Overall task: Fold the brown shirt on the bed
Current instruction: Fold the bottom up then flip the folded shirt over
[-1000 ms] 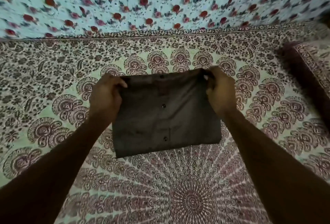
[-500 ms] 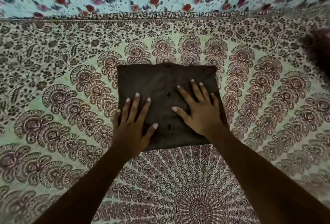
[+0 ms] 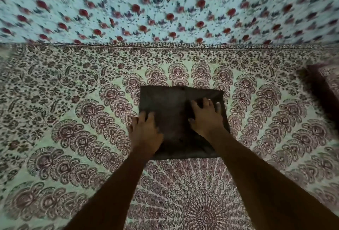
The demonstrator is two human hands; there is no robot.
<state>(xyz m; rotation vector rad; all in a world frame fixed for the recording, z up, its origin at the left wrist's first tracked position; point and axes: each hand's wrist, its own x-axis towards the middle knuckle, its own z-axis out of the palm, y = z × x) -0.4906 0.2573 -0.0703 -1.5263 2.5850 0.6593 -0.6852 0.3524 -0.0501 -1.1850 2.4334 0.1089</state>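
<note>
The brown shirt (image 3: 174,105) lies flat on the bed (image 3: 73,138) as a folded, roughly square packet at the middle of the view. My left hand (image 3: 145,132) rests palm down on its near left edge, fingers spread, partly over the sheet. My right hand (image 3: 205,118) presses flat on the right half of the shirt, fingers apart and pointing away from me. Neither hand grips the cloth. The picture is blurred by motion.
The bed carries a pale green sheet printed with maroon mandala motifs. A light blue cloth with red flowers (image 3: 165,6) hangs along the far side. A dark patterned pillow (image 3: 326,86) lies at the right edge.
One second ago both hands held the folded shirt up by its top corners. It was then laid on the bed, and both palms have since slid outward over it, left hand to the left edge.
</note>
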